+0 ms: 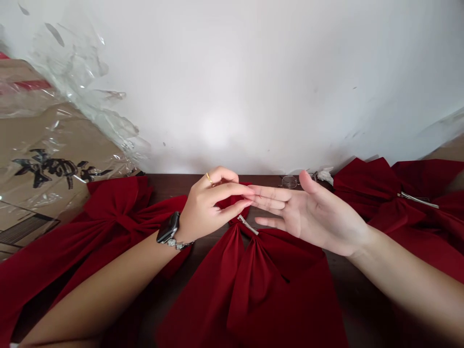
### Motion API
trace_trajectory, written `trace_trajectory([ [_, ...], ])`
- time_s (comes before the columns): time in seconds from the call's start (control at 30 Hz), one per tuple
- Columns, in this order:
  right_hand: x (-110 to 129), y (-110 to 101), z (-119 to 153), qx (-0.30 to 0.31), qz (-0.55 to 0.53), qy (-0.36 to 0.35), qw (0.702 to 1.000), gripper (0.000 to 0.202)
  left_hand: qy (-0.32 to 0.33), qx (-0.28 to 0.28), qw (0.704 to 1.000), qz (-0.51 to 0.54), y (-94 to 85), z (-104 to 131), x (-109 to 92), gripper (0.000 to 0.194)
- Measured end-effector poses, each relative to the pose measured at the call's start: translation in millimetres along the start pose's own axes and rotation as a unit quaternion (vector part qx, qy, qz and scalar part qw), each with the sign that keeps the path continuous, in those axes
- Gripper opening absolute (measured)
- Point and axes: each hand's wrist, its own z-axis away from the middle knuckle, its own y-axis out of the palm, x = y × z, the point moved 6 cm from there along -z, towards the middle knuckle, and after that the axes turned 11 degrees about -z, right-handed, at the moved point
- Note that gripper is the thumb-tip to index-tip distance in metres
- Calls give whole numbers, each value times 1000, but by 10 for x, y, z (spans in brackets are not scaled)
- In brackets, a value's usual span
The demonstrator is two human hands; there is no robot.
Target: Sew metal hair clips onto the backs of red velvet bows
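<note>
My left hand (pixel 215 200), with a ring and a black watch (pixel 168 228) at the wrist, touches the fingertips of my right hand. Its thumb and fingers close together around those fingertips. My right hand (pixel 308 212) is palm up, its fingers stretched out and its thumb raised. Just below the fingertips lies a red fabric bow (pixel 250 285) with a silver clip (pixel 248 225) at its gathered middle. The hands partly cover the top of this bow. Whether anything small sits between the fingertips is too fine to tell.
Another red bow (pixel 121 217) lies at left, and more red fabric (pixel 384 193) with a silver clip (pixel 418 199) at right. Glasses (pixel 289 182) and crumpled white tissue (pixel 325 176) rest by the wall. A plastic-wrapped cardboard box (pixel 47 140) stands at far left.
</note>
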Motion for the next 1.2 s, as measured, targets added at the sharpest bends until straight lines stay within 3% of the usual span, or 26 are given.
trace_trajectory([
  [0.3,-88,-84,-99,-19,-40,12,999,73,-23,31,999,11,138,-12,22,10],
  [0.73,-119,-68,-108,9,30,12,999,73,-21,42,999,-3,159,-35,32,11],
  [0.87,-126,-36,-93,15,30,14,999,72,-98,76,989,79,185,-45,85,8],
  [0.93,-127,-39,-78,16,53,20,998,64,-179,99,963,174,224,-26,151,9],
  [1.03,-79,-88,-49,-13,155,11,988,47,-307,138,879,338,324,49,203,16],
  [1.13,79,-125,-11,-81,305,-63,947,27,-394,174,783,449,424,139,149,22],
  [1.2,176,-92,20,-112,379,-116,911,18,-424,191,743,481,466,179,82,23],
])
